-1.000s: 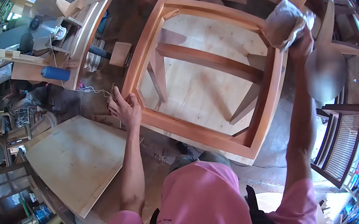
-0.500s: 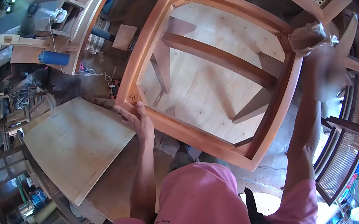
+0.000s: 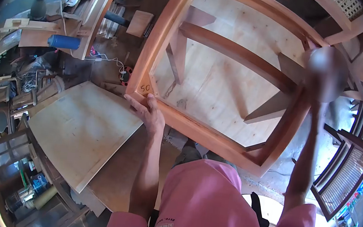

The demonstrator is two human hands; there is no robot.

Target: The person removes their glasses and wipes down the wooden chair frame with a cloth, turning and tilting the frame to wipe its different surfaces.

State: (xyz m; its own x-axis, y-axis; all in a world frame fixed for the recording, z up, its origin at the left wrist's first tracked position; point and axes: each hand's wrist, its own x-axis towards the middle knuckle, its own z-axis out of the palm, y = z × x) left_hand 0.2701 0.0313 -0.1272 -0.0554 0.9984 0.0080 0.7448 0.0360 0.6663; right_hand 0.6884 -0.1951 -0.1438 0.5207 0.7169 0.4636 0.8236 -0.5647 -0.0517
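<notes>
on the frame (image 3: pixel 202 130), the left hand (image 3: pixel 151 115) grips a near corner (image 3: pixel 144 88); the right hand (image 3: pixel 323 78), its grip too blurred to tell, has slid nearer, shifting work along the side rail (image 3: pixel 288 126).

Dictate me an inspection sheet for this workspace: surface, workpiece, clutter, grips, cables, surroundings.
Surface: pale plywood, dark marks, seen through the frame's opening.
Job's things: reddish wooden frame, "50" written at its near-left corner.
Clutter: blue cylinder, wooden block and loose board, all to the left.
Grips: left grip touches that corner, thumb over its edge; right grip blurred near the far-right corner, hold unclear.
Cables: white cable trailing left of the frame.
Surroundings: woven-panel furniture at right.
</notes>
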